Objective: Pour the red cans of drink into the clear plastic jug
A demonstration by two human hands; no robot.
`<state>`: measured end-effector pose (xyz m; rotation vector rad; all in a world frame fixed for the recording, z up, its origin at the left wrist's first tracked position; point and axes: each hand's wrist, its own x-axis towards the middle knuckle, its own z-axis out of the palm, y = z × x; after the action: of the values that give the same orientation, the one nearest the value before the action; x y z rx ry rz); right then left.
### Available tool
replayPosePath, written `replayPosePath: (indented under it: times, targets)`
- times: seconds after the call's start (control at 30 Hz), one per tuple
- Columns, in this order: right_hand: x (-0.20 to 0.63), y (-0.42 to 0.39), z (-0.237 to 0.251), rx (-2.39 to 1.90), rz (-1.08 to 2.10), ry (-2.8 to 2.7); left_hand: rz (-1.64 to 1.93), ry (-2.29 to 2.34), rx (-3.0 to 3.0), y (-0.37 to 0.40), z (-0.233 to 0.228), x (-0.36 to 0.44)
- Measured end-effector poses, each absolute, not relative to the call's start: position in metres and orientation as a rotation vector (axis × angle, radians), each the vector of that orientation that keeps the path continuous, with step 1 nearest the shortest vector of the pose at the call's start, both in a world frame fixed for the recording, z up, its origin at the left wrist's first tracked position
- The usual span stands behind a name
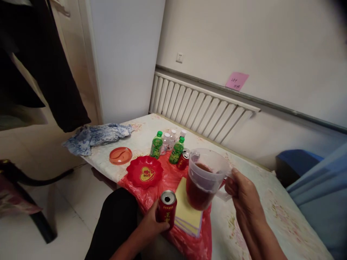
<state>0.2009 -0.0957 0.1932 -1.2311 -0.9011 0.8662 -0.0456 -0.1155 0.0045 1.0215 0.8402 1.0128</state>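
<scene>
Both hands are grasping: the right hand [240, 191] clenches the handle of a clear plastic jug [204, 178], part-filled with dark reddish liquid and raised above the desk [271, 206], while the left hand [151, 222] wraps around an opened red can [167, 209] near the desk's front edge. A red plastic bag [168, 177] covers the middle of the desk, with a yellow pad [187, 213] under the jug. On the bag lies a red plate [145, 171]. Beyond stand two green bottles [156, 145], and another red can [183, 159] next to them.
</scene>
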Motion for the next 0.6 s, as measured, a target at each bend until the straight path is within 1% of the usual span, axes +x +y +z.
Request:
replayPosePath:
  times: [0.27, 0.6]
  targets:
    - [0.252, -0.171, 0.2, -1.472, 0.82, -0.993, 1.01, 0.869, 1.236, -0.122, 0.022, -0.021]
    - [0.284, -0.228, 0.21, -1.68, 0.834, -1.1, 1.03, 0.935, 1.524, -0.128, 0.033, 0.008]
